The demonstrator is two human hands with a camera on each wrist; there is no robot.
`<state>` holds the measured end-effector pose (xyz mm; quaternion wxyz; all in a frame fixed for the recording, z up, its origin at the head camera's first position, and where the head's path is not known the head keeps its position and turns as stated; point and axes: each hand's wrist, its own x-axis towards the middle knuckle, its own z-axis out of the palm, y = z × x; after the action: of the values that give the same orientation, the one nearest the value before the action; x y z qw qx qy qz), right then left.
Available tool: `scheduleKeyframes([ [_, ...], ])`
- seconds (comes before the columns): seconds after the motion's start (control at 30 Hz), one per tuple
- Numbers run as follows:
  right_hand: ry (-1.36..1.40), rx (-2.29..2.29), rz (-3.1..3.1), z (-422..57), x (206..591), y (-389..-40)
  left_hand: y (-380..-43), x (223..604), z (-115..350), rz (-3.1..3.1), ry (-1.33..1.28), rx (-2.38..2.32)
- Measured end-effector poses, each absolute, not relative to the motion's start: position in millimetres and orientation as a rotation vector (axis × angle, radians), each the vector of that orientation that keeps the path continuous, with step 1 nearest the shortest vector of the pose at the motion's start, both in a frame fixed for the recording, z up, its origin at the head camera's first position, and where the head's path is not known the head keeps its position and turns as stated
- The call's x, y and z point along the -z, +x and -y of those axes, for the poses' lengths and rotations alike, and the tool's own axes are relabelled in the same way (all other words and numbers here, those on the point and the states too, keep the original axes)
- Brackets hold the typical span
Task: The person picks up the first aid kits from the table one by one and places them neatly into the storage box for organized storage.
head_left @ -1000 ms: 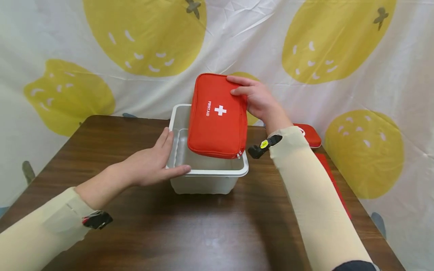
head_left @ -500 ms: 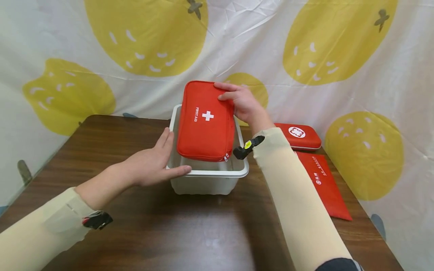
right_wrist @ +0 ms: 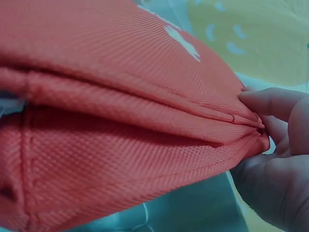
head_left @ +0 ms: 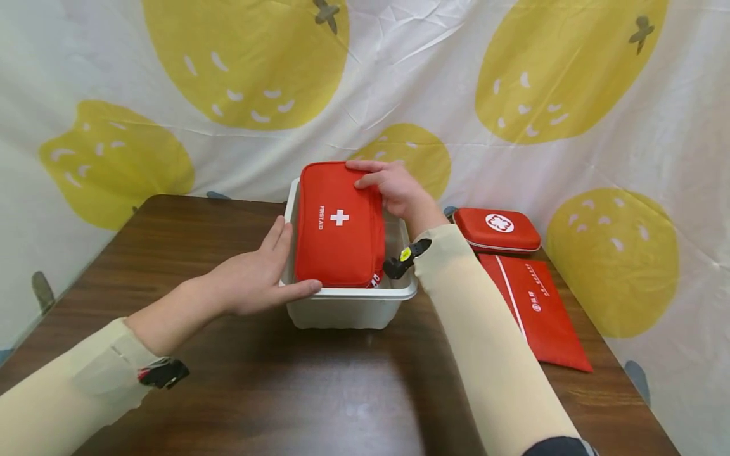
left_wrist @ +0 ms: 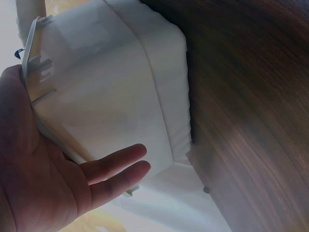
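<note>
A red zippered first aid bag (head_left: 336,253) with a white cross sits tilted in the mouth of a white plastic bin (head_left: 345,311), its far end above the rim. My right hand (head_left: 399,187) pinches the bag's far right corner; the right wrist view shows the fabric of the bag (right_wrist: 120,101) bunched between fingers and thumb. At the bin's near left corner rests my left hand (head_left: 248,275), thumb along the front rim. In the left wrist view, two straight fingers of this left hand (left_wrist: 53,183) lie along the outside of the bin (left_wrist: 106,92).
To the right on the brown wooden table (head_left: 256,386) lie a red hard case (head_left: 496,229) with a white round emblem and a flat red pouch (head_left: 536,310) with white print. A white curtain (head_left: 399,76) with yellow fruit shapes hangs behind the table.
My right hand has moved left and down, bringing the first aid bag from above the bin into its mouth. The red case and pouch have come into fuller view. My left hand stays put.
</note>
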<state>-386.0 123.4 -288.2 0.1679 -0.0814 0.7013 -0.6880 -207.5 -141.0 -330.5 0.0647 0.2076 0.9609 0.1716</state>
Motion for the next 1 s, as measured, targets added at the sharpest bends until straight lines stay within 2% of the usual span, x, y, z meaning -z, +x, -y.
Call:
scheduleKeyframes([
  [1.0, -0.145, 1.536, -2.208, -118.8, 291.3, -375.3, -207.8, 330.3, 143.8, -2.902, 0.643, -0.53],
])
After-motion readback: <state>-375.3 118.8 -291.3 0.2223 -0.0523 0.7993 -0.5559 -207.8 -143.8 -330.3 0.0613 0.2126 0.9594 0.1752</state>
